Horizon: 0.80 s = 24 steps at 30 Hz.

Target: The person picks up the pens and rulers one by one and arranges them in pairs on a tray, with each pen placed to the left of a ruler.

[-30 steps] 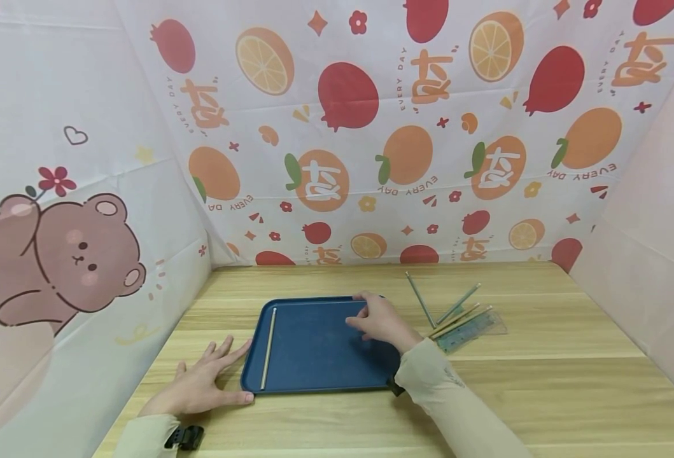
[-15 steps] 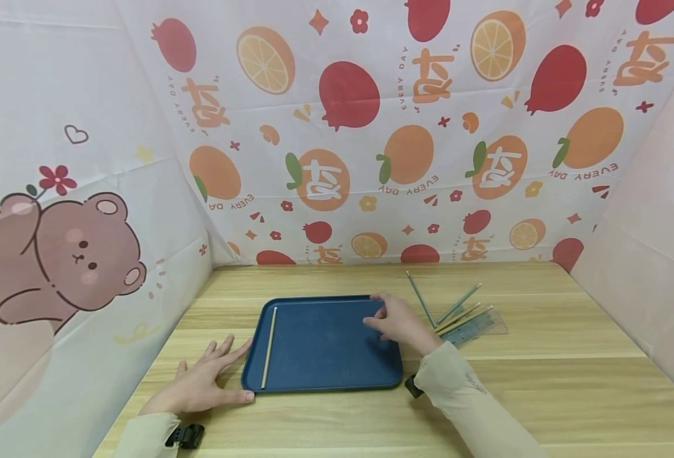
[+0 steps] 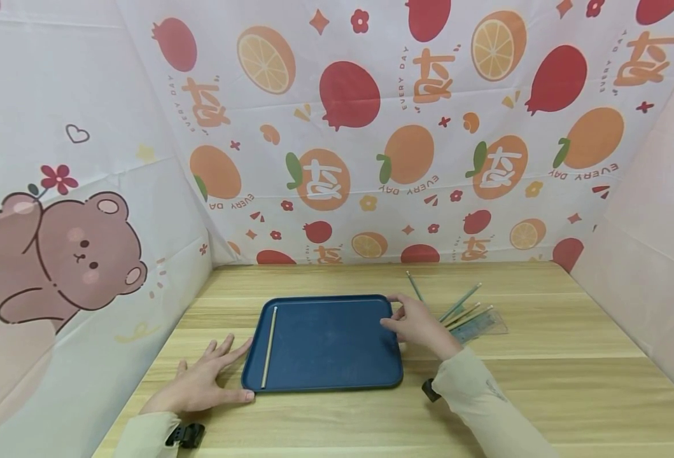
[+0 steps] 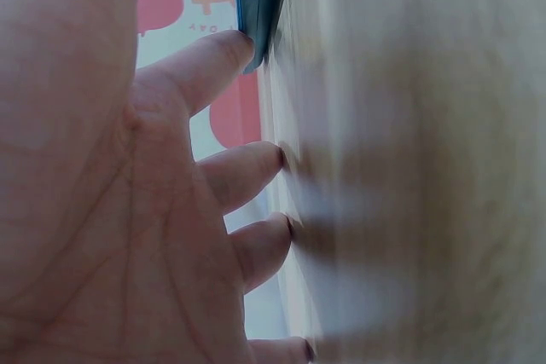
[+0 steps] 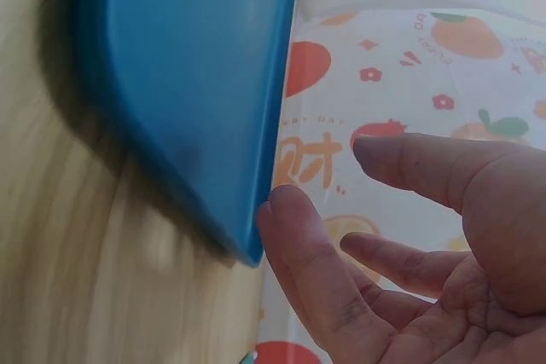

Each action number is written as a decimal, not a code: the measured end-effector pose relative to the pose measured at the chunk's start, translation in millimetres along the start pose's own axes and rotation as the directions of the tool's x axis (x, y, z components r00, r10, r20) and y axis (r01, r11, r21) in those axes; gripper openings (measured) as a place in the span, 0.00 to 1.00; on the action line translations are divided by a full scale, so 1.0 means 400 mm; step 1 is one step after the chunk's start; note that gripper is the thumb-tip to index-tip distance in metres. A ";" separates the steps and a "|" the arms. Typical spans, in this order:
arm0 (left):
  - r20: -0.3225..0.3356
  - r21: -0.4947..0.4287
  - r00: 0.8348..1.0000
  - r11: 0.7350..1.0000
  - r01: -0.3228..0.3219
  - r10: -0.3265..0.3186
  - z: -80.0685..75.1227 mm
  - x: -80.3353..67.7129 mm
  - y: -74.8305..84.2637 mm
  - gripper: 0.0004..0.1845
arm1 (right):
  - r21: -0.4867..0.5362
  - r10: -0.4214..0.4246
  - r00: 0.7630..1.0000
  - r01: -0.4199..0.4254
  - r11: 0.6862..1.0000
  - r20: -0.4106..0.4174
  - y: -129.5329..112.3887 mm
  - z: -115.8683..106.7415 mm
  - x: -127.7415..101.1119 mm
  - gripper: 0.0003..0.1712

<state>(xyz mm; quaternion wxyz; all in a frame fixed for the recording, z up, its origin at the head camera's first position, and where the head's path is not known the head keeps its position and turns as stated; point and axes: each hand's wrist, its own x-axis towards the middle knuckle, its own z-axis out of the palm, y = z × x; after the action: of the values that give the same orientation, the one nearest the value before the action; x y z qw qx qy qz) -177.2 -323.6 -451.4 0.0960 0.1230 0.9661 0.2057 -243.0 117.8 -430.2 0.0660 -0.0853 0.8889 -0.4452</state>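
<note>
A dark blue tray (image 3: 337, 343) lies flat on the wooden table. Inside it, along the left side, rests one pale pencil (image 3: 269, 346), roughly parallel to that edge. My left hand (image 3: 199, 385) is spread on the table at the tray's left side. Its index fingertip touches the tray's edge in the left wrist view, and its thumb lies by the near left corner. Over the tray's right edge, near the far corner, hovers my right hand (image 3: 422, 327), fingers loosely bent and apart from the thumb. Nothing is between them in the right wrist view.
Right of the tray, green pencils (image 3: 459, 302) and yellowish pencils (image 3: 471, 317) lie crossed over a see-through bluish-green flat piece (image 3: 488, 324). My right hand partly covers this pile. A fruit-print cloth (image 3: 348, 178) hangs behind the table, with more cloth at both sides.
My right hand has moved right from above the tray's far right area to its right edge, uncovering that part of the tray. My left hand, the tray and its pencil stay in place.
</note>
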 end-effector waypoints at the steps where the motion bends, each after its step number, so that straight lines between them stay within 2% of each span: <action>1: -0.001 0.000 1.000 1.000 0.000 0.000 0.000 0.000 0.000 0.58 | 0.004 0.002 1.000 -0.002 1.000 0.001 0.006 -0.003 -0.002 0.36; 8: -0.001 -0.006 1.000 1.000 -0.003 0.003 0.000 -0.002 0.001 0.58 | 0.057 0.035 0.999 -0.035 0.998 0.010 0.037 -0.023 -0.020 0.37; 19: 0.004 -0.010 1.000 1.000 0.004 -0.004 -0.001 0.000 0.001 0.58 | 0.026 0.053 0.998 -0.051 0.998 -0.046 0.085 -0.049 -0.043 0.36; 24: 0.003 -0.011 1.000 1.000 0.004 -0.004 0.002 0.001 -0.003 0.58 | 0.043 0.072 0.996 -0.070 0.997 -0.052 0.099 -0.067 -0.059 0.36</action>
<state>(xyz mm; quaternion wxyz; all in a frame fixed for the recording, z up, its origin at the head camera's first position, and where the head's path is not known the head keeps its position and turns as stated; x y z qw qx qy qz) -177.7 -324.2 -452.5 0.0987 0.1208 0.9651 0.2106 -228.7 167.1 -445.2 0.0597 -0.0402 0.8836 -0.4627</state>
